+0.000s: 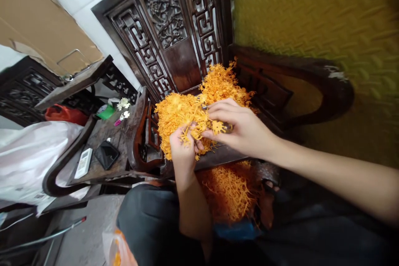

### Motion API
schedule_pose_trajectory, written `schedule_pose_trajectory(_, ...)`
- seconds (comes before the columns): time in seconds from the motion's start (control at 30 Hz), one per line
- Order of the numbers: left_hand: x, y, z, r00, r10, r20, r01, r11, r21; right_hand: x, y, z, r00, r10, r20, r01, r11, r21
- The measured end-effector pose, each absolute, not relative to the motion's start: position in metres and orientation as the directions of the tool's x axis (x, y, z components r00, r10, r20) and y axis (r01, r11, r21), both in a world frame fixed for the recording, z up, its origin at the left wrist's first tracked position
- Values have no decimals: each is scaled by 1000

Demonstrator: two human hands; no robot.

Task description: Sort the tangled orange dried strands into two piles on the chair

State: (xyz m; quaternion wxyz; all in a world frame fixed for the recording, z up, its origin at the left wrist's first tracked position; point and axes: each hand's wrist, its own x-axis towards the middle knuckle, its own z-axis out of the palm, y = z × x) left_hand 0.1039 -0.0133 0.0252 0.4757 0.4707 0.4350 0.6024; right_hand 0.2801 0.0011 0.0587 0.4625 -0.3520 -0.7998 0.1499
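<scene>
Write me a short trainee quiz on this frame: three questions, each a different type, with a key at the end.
1. What lies next to the white remote control?
A) a pair of scissors
B) a flat black item
C) a drinking cup

2. True or false: the left hand and the right hand both have hold of orange strands.

3. Fill in the colour: just beyond the white plastic bag sits a second bag, which is ____.

Key: 1 B; 2 true; 3 red.
</scene>
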Motion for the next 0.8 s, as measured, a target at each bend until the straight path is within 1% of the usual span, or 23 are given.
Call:
schedule_pose_trajectory(0.1, 99, -18, 27, 73, 992, 106, -140, -95, 986, 282, 2, 62, -218, 760, 613, 449, 635, -628)
schedule_pose_trajectory(0.17, 97, -20, 32, 190, 979, 69, -122, -46, 991, 283, 4, 61, -151, 827, 541, 445, 546, -710)
schedule_pose_trajectory(0.2, 96, -21, 34, 208, 976, 61, -111, -38, 993, 283, 6, 61, -128, 862, 490, 436, 493, -753)
schedule_pose_trajectory(0.27, 94, -21, 38, 175, 980, 94, -73, -82, 994, 283, 8, 59, -113, 918, 380, 420, 391, -819)
schedule_pose_trajectory(0.33, 93, -18, 38, 136, 972, 194, -4, -195, 981, 282, 9, 58, -121, 948, 294, 393, 318, -863)
schedule_pose_trajectory(0.4, 93, -14, 35, 119, 952, 283, 20, -287, 958, 281, 9, 58, -142, 958, 251, 322, 284, -903)
schedule_pose_trajectory(0.43, 93, -12, 32, 95, 950, 297, 4, -299, 954, 281, 9, 58, -151, 958, 243, 274, 277, -921)
schedule_pose_trajectory(0.5, 94, -9, 25, 23, 964, 263, -67, -261, 963, 279, 8, 58, -152, 957, 246, 203, 273, -940)
schedule_pose_trajectory(0.57, 95, -6, 19, -28, 977, 210, -140, -212, 967, 278, 9, 58, -120, 956, 267, 189, 286, -939)
schedule_pose_trajectory(0.7, 98, -6, 16, -18, 984, 176, -220, -175, 960, 276, 9, 57, -61, 929, 365, 198, 370, -908)
schedule_pose_trajectory(0.77, 99, -8, 19, 0, 981, 194, -200, -190, 961, 275, 9, 58, -62, 923, 380, 184, 385, -904)
schedule_pose_trajectory(0.8, 99, -9, 20, 2, 978, 211, -183, -207, 961, 275, 8, 58, -69, 928, 366, 175, 372, -911)
